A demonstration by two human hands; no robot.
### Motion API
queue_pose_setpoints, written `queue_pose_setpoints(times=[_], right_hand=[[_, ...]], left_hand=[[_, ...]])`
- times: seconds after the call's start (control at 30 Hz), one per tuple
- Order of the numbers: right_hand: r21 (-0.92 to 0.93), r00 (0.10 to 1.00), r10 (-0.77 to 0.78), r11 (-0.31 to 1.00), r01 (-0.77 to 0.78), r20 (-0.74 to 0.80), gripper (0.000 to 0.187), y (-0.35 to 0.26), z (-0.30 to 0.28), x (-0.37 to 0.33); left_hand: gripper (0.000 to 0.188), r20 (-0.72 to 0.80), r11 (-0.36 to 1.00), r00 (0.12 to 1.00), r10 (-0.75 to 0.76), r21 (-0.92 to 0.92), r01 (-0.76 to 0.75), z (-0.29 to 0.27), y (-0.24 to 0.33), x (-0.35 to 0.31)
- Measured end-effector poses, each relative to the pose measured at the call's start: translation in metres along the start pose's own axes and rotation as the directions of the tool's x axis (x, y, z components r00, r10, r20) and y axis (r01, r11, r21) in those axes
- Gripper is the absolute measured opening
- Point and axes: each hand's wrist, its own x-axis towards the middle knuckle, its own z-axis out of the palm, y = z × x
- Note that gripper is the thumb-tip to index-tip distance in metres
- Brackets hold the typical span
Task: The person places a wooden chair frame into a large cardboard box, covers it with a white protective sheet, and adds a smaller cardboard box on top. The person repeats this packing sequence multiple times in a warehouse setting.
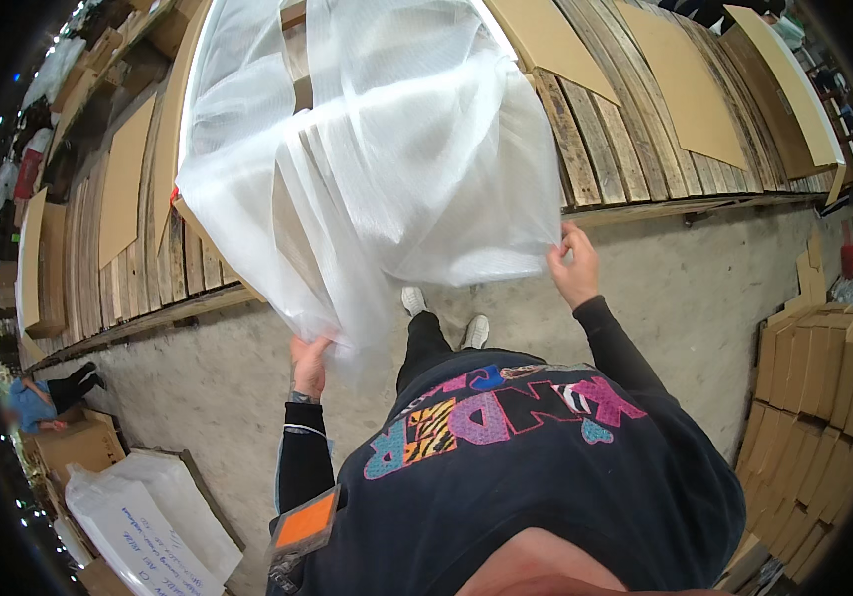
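Note:
A large translucent white foam sheet (416, 159) hangs in folds over a white-edged item on the pallets and droops over the near edge. My left hand (309, 366) is closed on its lower left corner, the fingers partly behind the sheet. At the right edge of the sheet, my right hand (573, 263) pinches the border between thumb and fingers. Both arms are stretched forward, with the sheet spread between them. Through a gap in the folds, some brown cardboard (295, 199) shows.
Wooden pallets (585, 149) with cardboard sheets (685, 89) run left and right. Stacked flat cartons (814, 387) stand on the right. A wrapped white package (153, 526) lies at lower left, near another person (44, 402). Concrete floor (665, 288) lies between.

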Motion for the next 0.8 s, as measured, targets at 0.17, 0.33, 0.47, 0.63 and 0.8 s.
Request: queue_pose_setpoints(times=[0.17, 0.33, 0.47, 0.63, 0.8], right_hand=[[0.613, 0.808, 0.389, 0.526, -0.589, 0.442, 0.024, -0.040, -0.010, -0.028], [0.328, 0.520, 0.050, 0.723, -0.608, 0.853, 0.053, -0.114, -0.025, -0.005], [0.517, 0.498, -0.342, 0.812, -0.269, 0.797, 0.046, -0.190, -0.068, 0.031], [0.579, 0.363, -0.496, 0.797, -0.168, 0.788, 0.034, -0.279, -0.116, 0.101], [0.614, 0.454, -0.577, 0.785, 0.079, 0.679, 0.029, -0.339, -0.089, 0.212]], left_hand=[[0.058, 0.080, 0.998, 0.995, -0.058, 0.016, 0.057, 0.012, 0.002, -0.019], [0.065, 0.234, 0.992, 0.971, -0.053, 0.125, 0.024, 0.043, 0.047, -0.051], [0.066, 0.487, 0.972, 0.873, 0.026, 0.192, -0.136, 0.053, 0.130, -0.085], [0.068, 0.585, 0.884, 0.742, 0.329, 0.086, -0.460, 0.047, 0.240, -0.089], [0.084, 0.533, 0.826, 0.675, 0.510, -0.084, -0.558, 0.047, 0.359, -0.024]])
